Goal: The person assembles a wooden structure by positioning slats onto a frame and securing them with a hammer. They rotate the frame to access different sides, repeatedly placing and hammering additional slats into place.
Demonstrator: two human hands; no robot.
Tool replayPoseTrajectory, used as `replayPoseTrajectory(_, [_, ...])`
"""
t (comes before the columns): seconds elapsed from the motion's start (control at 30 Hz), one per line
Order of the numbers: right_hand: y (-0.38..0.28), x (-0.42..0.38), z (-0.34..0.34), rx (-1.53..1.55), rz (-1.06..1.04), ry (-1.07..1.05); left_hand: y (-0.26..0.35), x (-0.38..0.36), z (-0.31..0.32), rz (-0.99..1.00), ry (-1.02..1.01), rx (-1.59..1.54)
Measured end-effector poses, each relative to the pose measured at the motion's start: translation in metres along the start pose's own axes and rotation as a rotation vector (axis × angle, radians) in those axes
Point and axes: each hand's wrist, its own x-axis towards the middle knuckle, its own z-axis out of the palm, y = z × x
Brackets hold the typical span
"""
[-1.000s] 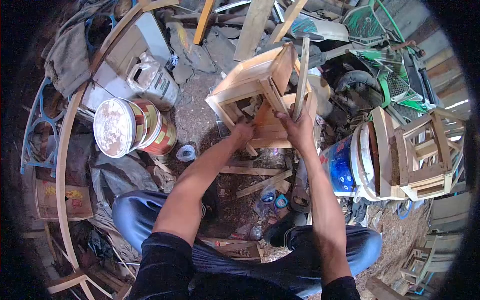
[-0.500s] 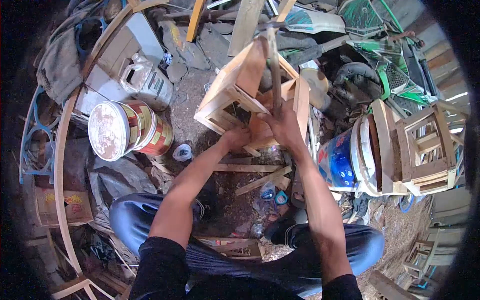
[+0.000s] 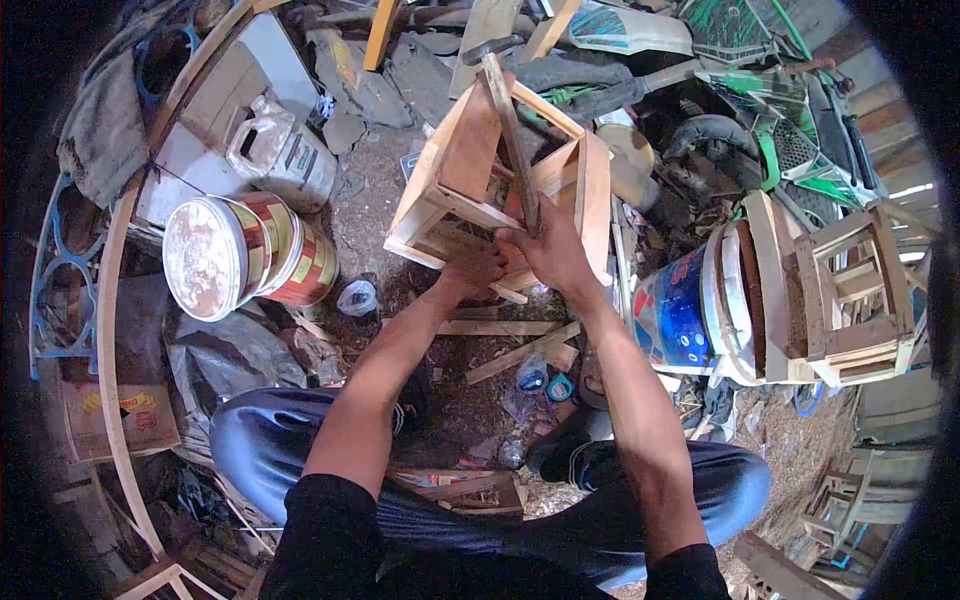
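A box-like wooden frame (image 3: 440, 190) with panels on some sides stands tilted on the ground in front of me. My right hand (image 3: 558, 255) is closed round the lower end of a hammer's wooden handle (image 3: 512, 135). The hammer's metal head (image 3: 494, 48) is at the far end, beyond the frame's top edge. At the frame's near lower edge, my left hand (image 3: 476, 270) has its fingers curled on the wood, close beside the right hand. A short wood strip (image 3: 509, 294) pokes out just below the left fingers; whether they touch it is hidden.
Paint buckets (image 3: 205, 260) and a dirty jerrycan (image 3: 285, 155) stand at left. On the right are a blue bucket (image 3: 675, 315) and another wooden frame (image 3: 860, 290). Loose wood strips (image 3: 515, 355) and a tape measure (image 3: 558, 386) lie between my legs. Green-and-white vehicle fairings (image 3: 760, 110) crowd the back right.
The hammer's head has swung left and farther away, and its handle now leans left. My right hand has shifted slightly left and nearer. My left hand stays at the frame's lower edge.
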Motion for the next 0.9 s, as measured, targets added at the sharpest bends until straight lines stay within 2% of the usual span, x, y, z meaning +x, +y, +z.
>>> replayPoseTrajectory(0.13, [-0.006, -0.003, -0.006, -0.057, 0.017, -0.011, 0.004, 0.004, 0.010, -0.080, 0.082, -0.037])
replayPoseTrajectory(0.2, [-0.005, -0.005, -0.005, -0.073, 0.046, -0.039, 0.008, 0.002, 0.012, -0.148, -0.013, -0.088])
replayPoseTrajectory(0.3, [-0.006, -0.007, -0.002, -0.063, 0.015, 0.004, 0.003, -0.002, 0.007, -0.039, 0.006, -0.035])
replayPoseTrajectory(0.43, [-0.001, -0.005, -0.001, -0.034, 0.009, -0.010, 0.006, -0.003, -0.003, -0.014, 0.028, 0.072])
replayPoseTrajectory(0.5, [0.001, -0.004, -0.001, -0.031, 0.072, -0.059, 0.008, 0.000, -0.008, -0.120, -0.117, 0.003])
replayPoseTrajectory(0.53, [0.001, -0.006, -0.001, -0.031, 0.073, -0.060, 0.009, 0.000, -0.002, -0.120, -0.117, 0.001])
replayPoseTrajectory(0.63, [-0.001, -0.006, -0.002, -0.071, 0.056, -0.057, 0.008, -0.002, 0.017, -0.143, -0.016, 0.150])
replayPoseTrajectory(0.7, [0.004, -0.006, 0.001, -0.164, -0.057, -0.014, 0.007, -0.003, 0.023, -0.150, 0.068, 0.187])
replayPoseTrajectory(0.83, [0.019, -0.003, 0.011, -0.180, -0.125, 0.016, 0.014, -0.001, 0.012, -0.250, -0.015, 0.145])
replayPoseTrajectory(0.9, [0.020, -0.008, 0.016, -0.063, -0.115, 0.013, 0.021, -0.006, 0.006, -0.277, -0.062, 0.225])
